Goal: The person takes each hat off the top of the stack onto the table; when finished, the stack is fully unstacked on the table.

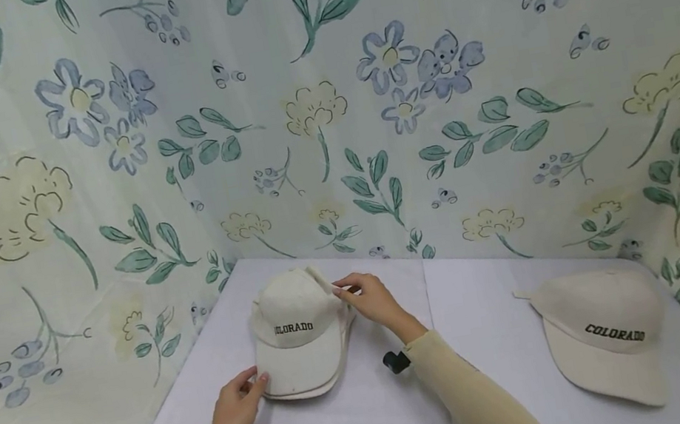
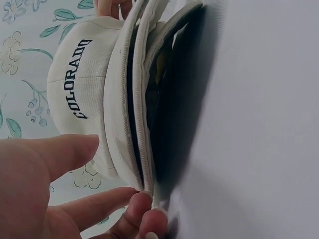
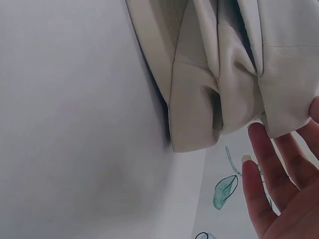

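Observation:
A stack of cream baseball caps (image 1: 297,361) with dark COLORADO lettering stands on the white table, brims towards me. The left wrist view shows several brims (image 2: 144,99) lying one over another. My left hand (image 1: 236,409) is at the left side of the brims. Its fingertips (image 2: 137,204) touch the brim edges, while the thumb (image 2: 75,149) is extended over the top cap. At the stack's right rear, my right hand (image 1: 374,301) pinches the side of the top cap (image 3: 289,64) between thumb and fingers. Folded cloth of the lower caps (image 3: 194,114) hangs beside these fingers.
Another cream COLORADO baseball cap (image 1: 603,333) lies at the right of the table, its brim towards me. The white-covered table (image 1: 381,415) meets a floral curtain (image 1: 376,183) at the back and sides. Black wrist cameras (image 1: 395,362) sit on both forearms.

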`<state>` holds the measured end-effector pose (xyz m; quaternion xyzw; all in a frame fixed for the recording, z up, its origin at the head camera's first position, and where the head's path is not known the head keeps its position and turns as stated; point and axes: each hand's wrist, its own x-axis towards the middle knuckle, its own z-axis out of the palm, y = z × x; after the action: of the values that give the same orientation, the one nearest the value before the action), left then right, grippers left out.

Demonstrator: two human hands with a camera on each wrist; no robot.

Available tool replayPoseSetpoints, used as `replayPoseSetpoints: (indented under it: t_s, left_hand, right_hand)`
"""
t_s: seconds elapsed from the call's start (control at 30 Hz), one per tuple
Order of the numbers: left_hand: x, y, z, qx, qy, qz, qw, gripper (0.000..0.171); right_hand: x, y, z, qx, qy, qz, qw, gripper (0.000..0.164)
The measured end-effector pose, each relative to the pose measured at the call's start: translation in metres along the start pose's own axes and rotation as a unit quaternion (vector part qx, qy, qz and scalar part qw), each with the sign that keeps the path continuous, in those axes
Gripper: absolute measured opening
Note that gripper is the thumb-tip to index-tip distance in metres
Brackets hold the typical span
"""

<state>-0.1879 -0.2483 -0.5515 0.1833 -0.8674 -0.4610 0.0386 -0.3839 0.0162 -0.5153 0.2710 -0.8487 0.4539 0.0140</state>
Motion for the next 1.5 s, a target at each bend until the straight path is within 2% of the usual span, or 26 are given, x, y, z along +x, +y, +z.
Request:
replayPoseSetpoints:
  t_s: [0.3, 0.5, 0.63, 0.8, 0.97, 1.1, 1.27, 1.37, 1.5]
  left_hand:
    - [0.003, 0.003, 0.001, -0.043, 0.012, 0.012, 0.9989, 0.052]
    - [0.002, 0.005, 0.001, -0.089, 0.003, -0.013, 0.9960, 0.055]
    - [0.002, 0.004, 0.000, -0.133, 0.000, -0.029, 0.9907, 0.052]
    - [0.002, 0.003, -0.001, -0.185, 0.000, -0.029, 0.9824, 0.045]
    - [0.002, 0.003, -0.001, -0.197, -0.004, -0.024, 0.9801, 0.042]
    - [0.003, 0.002, 0.000, -0.199, 0.001, -0.022, 0.9798, 0.043]
    - [0.005, -0.001, 0.003, -0.223, 0.002, -0.016, 0.9746, 0.042]
    - [0.006, -0.002, 0.005, -0.239, -0.002, -0.020, 0.9709, 0.042]
    - [0.007, -0.003, 0.006, -0.240, -0.003, -0.026, 0.9704, 0.042]
  right_hand:
    - [0.000, -0.003, 0.002, 0.003, 0.029, 0.004, 1.000, 0.023]
    - [0.002, -0.002, 0.005, -0.003, 0.039, 0.011, 0.999, 0.023]
    - [0.003, -0.003, 0.006, -0.006, 0.045, 0.012, 0.999, 0.023]
    - [0.002, -0.004, 0.005, 0.006, 0.051, 0.002, 0.999, 0.024]
    - [0.000, -0.004, 0.006, 0.034, 0.037, -0.024, 0.998, 0.033]
    - [0.002, -0.001, 0.009, 0.026, 0.025, -0.037, 0.999, 0.033]
    - [0.005, -0.002, 0.011, 0.009, 0.038, -0.030, 0.999, 0.026]
    - [0.006, -0.003, 0.011, 0.018, 0.043, -0.016, 0.999, 0.025]
    - [0.007, -0.001, 0.013, 0.040, 0.052, -0.003, 0.998, 0.021]
